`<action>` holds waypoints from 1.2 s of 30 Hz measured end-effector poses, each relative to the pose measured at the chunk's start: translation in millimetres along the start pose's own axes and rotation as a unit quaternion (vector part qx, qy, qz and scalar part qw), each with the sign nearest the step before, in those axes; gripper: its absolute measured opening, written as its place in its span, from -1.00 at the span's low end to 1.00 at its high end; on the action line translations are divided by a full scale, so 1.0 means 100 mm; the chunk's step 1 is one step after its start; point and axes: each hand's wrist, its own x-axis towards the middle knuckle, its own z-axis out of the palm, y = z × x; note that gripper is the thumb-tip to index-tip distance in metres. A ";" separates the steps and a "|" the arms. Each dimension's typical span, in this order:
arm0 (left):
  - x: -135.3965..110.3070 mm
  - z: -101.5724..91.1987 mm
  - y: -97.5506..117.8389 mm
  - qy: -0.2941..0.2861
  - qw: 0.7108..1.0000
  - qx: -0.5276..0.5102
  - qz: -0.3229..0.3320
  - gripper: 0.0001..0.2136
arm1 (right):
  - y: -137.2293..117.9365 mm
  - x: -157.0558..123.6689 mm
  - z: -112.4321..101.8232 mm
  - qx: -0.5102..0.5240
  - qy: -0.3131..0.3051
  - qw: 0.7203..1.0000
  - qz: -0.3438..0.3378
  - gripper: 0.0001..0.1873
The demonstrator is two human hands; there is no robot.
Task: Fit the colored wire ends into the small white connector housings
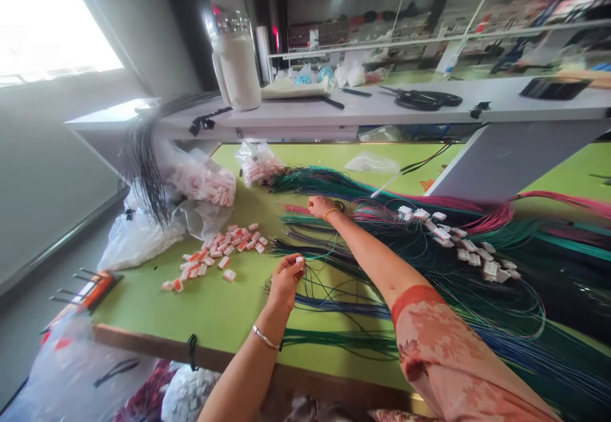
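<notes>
A green table point(153, 310) filled most of the middle and lower frame, with a grey shelf point(367, 110) running over it across the upper part. Long wires point(329, 180) in green, pink, blue and black lay in bunches from the centre to the right edge, their ends mostly pointing left. A cluster of white plugs with wires point(443, 234) rested on top of them at the right of centre, while a heap of loose pink-and-orange plugs point(224, 250) lay left of centre. The right hand point(321, 207), near the centre, was bunched at the end of a pink bunch point(296, 209); whether its fingers had closed on a wire, I could not tell. The left hand point(285, 277), lower and nearer the viewer, pinched a small white plug point(300, 261) between thumb and fingers, with a few thin wires apparently trailing from it. The step in hand looked like picking out another wire for that plug; the next move seemed to call for separating a single wire and lining its tip up with a free hole, the plug held steady.
</notes>
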 end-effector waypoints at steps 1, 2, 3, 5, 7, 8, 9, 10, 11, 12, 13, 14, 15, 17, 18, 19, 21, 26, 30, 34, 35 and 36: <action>0.00 0.00 0.00 0.002 1.000 0.001 -0.001 -0.64 | 0.01 0.00 0.02 -0.007 -0.006 1.000 -0.006 -0.85; -0.01 0.01 0.01 0.004 1.000 0.003 -0.001 -0.64 | 0.01 0.00 0.03 -0.013 -0.011 1.000 -0.014 -0.86; -0.01 0.01 0.01 0.006 1.000 0.003 0.000 -0.64 | 0.02 -0.01 0.04 -0.019 -0.014 0.999 -0.023 -0.86; -0.01 0.02 0.00 0.007 1.000 0.003 0.001 -0.63 | 0.04 -0.03 0.05 -0.028 -0.011 0.999 -0.041 -0.85; 0.00 0.02 -0.01 0.001 1.000 0.000 0.004 -0.63 | 0.08 -0.06 0.04 -0.032 0.002 0.998 -0.053 -0.79; 0.00 0.02 -0.02 -0.002 1.000 -0.001 0.005 -0.63 | 0.10 -0.07 0.03 -0.032 0.010 0.998 -0.056 -0.76; 0.00 0.02 -0.02 -0.004 1.000 -0.002 0.005 -0.63 | 0.11 -0.08 0.02 -0.029 0.016 0.998 -0.057 -0.76; 0.00 0.02 -0.03 -0.005 1.000 -0.002 0.005 -0.63 | 0.12 -0.09 0.00 -0.023 0.022 0.998 -0.058 -0.78; 0.00 0.02 -0.03 -0.004 1.000 -0.003 0.004 -0.64 | 0.12 -0.09 -0.02 -0.016 0.027 0.998 -0.058 -0.81; 0.01 0.02 -0.03 -0.003 1.000 -0.004 0.003 -0.64 | 0.11 -0.09 -0.04 -0.006 0.032 0.998 -0.061 -0.85; 0.01 0.01 -0.03 -0.002 1.000 -0.005 0.002 -0.65 | 0.08 -0.08 -0.06 0.007 0.036 0.997 -0.067 -0.86; 0.00 0.01 -0.03 -0.001 1.000 -0.007 0.001 -0.65 | 0.03 -0.07 -0.08 0.021 0.040 0.996 -0.076 -0.87; 0.00 0.01 -0.02 -0.001 1.000 -0.009 0.001 -0.65 | -0.04 -0.06 -0.09 0.037 0.045 0.994 -0.089 -0.87; 0.00 0.00 -0.01 0.000 1.000 -0.013 0.003 -0.66 | -0.22 -0.05 -0.11 0.070 0.049 0.989 -0.119 -0.87; -0.01 0.00 -0.01 -0.001 1.000 -0.016 0.004 -0.66 | -0.32 -0.05 -0.11 0.085 0.049 0.986 -0.134 -0.86; -0.01 -0.01 -0.01 -0.001 1.000 -0.017 0.006 -0.67 | -0.43 -0.05 -0.11 0.100 0.049 0.982 -0.151 -0.85; -0.01 -0.01 0.00 -0.003 1.000 -0.017 0.007 -0.67 | -0.62 -0.09 -0.11 0.144 0.047 0.970 -0.190 -0.85; 0.01 -0.02 -0.01 -0.003 1.000 -0.022 0.004 -0.68 | -0.80 -0.36 -0.15 0.267 0.026 0.932 -0.243 -0.87; 0.06 -0.01 -0.02 -0.008 0.999 -0.049 -0.001 -0.71 | -0.63 -0.70 -0.15 0.327 0.007 0.916 -0.233 -0.84; 0.09 0.02 -0.03 -0.016 0.996 -0.087 -0.003 -0.76 | -0.43 -1.06 -0.09 0.359 -0.008 0.905 -0.229 -0.82; 0.10 0.02 -0.04 -0.019 0.996 -0.091 -0.004 -0.77 | -0.39 -1.15 -0.08 0.358 -0.010 0.906 -0.227 -0.82; 0.10 0.03 -0.04 -0.024 0.996 -0.091 -0.009 -0.77 | -0.35 -1.22 -0.06 0.353 -0.010 0.908 -0.225 -0.83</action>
